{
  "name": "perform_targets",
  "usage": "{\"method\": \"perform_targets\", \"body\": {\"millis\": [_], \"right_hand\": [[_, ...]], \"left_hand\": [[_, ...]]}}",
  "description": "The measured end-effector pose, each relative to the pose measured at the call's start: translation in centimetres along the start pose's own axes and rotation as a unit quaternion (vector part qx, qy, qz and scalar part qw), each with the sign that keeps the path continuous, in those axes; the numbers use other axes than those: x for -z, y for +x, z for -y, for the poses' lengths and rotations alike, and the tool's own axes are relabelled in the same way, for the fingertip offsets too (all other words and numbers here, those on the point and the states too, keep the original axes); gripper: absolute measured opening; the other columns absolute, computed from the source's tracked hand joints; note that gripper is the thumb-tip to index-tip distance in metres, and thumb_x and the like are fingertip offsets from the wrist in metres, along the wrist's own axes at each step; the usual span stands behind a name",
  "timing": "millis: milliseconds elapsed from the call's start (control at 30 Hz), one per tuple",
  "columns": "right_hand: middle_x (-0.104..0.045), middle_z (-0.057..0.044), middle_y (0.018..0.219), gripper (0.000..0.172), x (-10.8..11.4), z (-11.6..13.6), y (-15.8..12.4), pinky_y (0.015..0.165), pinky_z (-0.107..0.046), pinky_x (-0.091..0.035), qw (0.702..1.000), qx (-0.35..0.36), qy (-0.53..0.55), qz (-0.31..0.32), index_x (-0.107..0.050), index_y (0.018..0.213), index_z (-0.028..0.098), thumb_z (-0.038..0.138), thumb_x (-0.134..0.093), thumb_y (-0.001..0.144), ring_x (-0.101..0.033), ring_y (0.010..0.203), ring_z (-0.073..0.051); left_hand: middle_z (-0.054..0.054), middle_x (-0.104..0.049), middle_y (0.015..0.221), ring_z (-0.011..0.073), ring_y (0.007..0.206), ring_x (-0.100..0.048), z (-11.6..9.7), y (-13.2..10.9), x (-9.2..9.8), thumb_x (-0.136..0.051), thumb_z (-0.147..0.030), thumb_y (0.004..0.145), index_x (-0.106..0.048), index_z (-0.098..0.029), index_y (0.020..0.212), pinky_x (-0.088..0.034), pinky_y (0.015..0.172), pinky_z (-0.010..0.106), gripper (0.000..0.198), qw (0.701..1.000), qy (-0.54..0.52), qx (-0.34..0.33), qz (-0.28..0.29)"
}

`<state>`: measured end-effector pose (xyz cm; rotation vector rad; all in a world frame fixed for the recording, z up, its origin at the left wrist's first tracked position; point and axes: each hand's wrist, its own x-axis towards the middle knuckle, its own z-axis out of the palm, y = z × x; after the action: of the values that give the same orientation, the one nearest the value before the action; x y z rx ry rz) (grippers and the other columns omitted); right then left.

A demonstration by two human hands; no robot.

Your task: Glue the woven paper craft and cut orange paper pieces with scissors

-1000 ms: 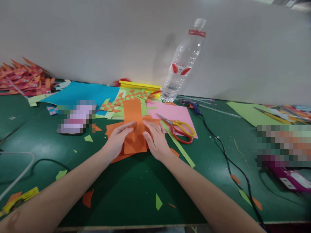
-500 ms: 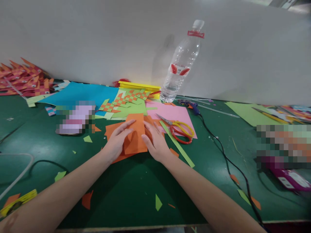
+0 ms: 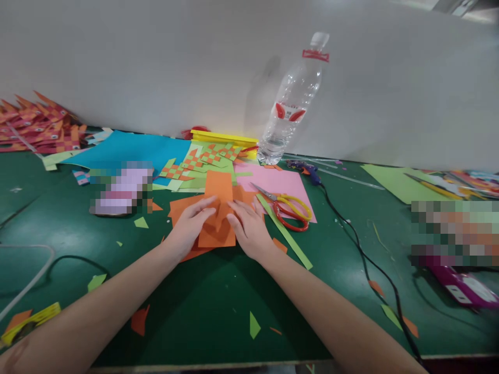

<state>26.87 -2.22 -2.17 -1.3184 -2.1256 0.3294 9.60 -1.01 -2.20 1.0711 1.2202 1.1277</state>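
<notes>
A folded-looking strip of orange paper (image 3: pixel 218 188) lies between my hands, over larger orange sheets (image 3: pixel 180 209) on the green table. My left hand (image 3: pixel 193 221) holds its left edge, the fingertips bent over the paper. On the opposite edge, my right hand (image 3: pixel 249 226) grips it with thumb and fingers. Undersides of both hands' fingers are partly hidden. Just right of my right hand, scissors (image 3: pixel 286 202) with yellow and red handles rest on pink paper (image 3: pixel 298 182). A narrow green strip (image 3: pixel 290 239) lies beside them.
A clear bottle (image 3: pixel 290 98) stands by the wall, near a glue gun (image 3: pixel 310 171) whose black cord runs toward me. Woven paper fish (image 3: pixel 212 156) lie behind the orange paper. At left are a phone (image 3: pixel 125 189) and blue paper (image 3: pixel 136 150); scraps are scattered about.
The orange strip's far end now reaches farther from me and its near edge sits slightly closer. My fingers have shifted a little along its sides.
</notes>
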Motion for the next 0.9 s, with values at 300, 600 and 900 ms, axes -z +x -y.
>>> {"method": "perform_targets", "body": {"millis": [300,600,900], "right_hand": [[-0.037,-0.008,0.152,0.062,0.8,0.9,-0.1,0.120,-0.052,-0.015,0.991,0.135,0.008,0.016,-0.012,0.153,0.025,0.049,-0.028,0.098,-0.037,0.139,-0.022],[-0.032,-0.008,0.155,0.069,0.7,0.6,0.0,0.120,-0.052,-0.009,0.985,0.161,0.013,0.063,-0.010,0.153,0.022,0.060,-0.021,0.095,-0.022,0.145,-0.021],[-0.050,-0.009,0.142,0.050,0.7,0.9,-0.1,0.118,-0.054,-0.017,0.994,0.082,0.039,-0.062,-0.030,0.143,0.024,0.041,-0.038,0.096,-0.043,0.133,-0.024]], "left_hand": [[0.002,-0.055,0.138,0.0257,0.138,-0.038,0.2,-0.4,-0.4,-0.066,-0.043,0.082,-0.067,-0.029,0.116,-0.029,0.115,0.042,0.037,0.997,-0.066,-0.006,0.025],[0.000,-0.036,0.153,0.0229,0.142,-0.030,-0.3,-1.2,-0.5,-0.066,-0.039,0.084,-0.041,-0.036,0.142,-0.032,0.114,0.039,0.063,0.994,-0.082,-0.027,0.069],[0.010,-0.051,0.140,0.0279,0.118,-0.059,-1.5,-1.4,-0.6,-0.057,-0.026,0.086,-0.015,-0.035,0.151,-0.053,0.089,0.040,0.079,0.990,-0.076,-0.003,0.116]]}}
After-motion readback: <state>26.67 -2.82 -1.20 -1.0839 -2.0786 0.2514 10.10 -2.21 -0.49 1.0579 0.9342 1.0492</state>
